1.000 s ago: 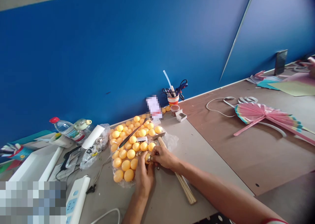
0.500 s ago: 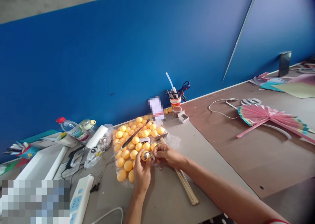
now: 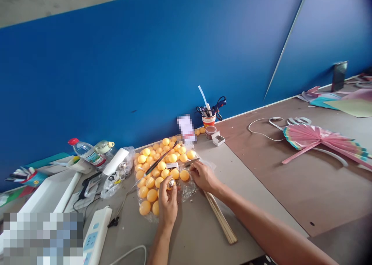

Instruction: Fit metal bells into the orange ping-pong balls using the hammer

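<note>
My left hand is closed round an orange ping-pong ball, mostly hidden by the fingers, with a shiny silver piece on its upper side. To the right, my right hand has its fingers curled together beside a flat dark blade-like strip; whether they hold anything is hidden. Under and behind both hands lies a clear plastic bag full of orange ping-pong balls. Small shiny bits in clear plastic lie between the hands. A bundle of thin wooden sticks extends from beneath my right wrist.
A black-handled tool and a small white box rest on the balls. Behind stand a paper cup of tools and an open small box. Bottles and a power strip are left; a pink paper fan is right.
My right hand has moved away from the ball, back and right toward the dark strip. The plastic with shiny bits is now uncovered. My left hand keeps the ball in nearly the same place.
</note>
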{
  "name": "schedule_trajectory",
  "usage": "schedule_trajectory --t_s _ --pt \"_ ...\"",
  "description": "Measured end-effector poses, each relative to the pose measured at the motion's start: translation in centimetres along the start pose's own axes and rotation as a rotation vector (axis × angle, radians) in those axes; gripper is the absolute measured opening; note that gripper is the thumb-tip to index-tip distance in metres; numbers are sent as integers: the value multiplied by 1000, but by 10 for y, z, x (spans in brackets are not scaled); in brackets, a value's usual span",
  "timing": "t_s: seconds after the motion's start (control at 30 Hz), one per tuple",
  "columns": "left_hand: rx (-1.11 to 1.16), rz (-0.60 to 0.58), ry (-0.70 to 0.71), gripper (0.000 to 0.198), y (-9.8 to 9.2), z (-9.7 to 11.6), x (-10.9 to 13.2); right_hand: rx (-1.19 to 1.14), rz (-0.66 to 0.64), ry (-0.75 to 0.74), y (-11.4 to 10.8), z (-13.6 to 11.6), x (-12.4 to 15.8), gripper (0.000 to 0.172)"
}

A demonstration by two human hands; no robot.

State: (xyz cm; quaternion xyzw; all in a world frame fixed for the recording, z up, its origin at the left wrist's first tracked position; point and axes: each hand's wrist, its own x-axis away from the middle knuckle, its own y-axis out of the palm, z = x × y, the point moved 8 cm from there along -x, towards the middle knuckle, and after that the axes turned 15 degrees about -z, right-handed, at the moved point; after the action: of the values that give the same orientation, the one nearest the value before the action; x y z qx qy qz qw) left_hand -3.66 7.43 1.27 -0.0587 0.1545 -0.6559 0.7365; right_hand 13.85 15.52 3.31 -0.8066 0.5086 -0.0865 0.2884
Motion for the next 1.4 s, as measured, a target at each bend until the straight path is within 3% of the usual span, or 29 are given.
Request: schedule_trajectory --t_s 0.33,0.53,0.83,1.13,1.4 --pt "-9 -18 -15 39 1 0 -2 185 -79 112 14 9 1 12" --pt "-55 3 4 38 -3 2 -2 192 -69 125 13 9 1 16" --pt "-37 23 31 41 -2 -3 -2 401 -118 211 13 11 4 27" --pt "13 4 3 45 0 1 -1 457 -198 303 15 12 7 37" --pt "67 29 -40 53 -1 -4 -2 455 -201 284 12 14 5 41"
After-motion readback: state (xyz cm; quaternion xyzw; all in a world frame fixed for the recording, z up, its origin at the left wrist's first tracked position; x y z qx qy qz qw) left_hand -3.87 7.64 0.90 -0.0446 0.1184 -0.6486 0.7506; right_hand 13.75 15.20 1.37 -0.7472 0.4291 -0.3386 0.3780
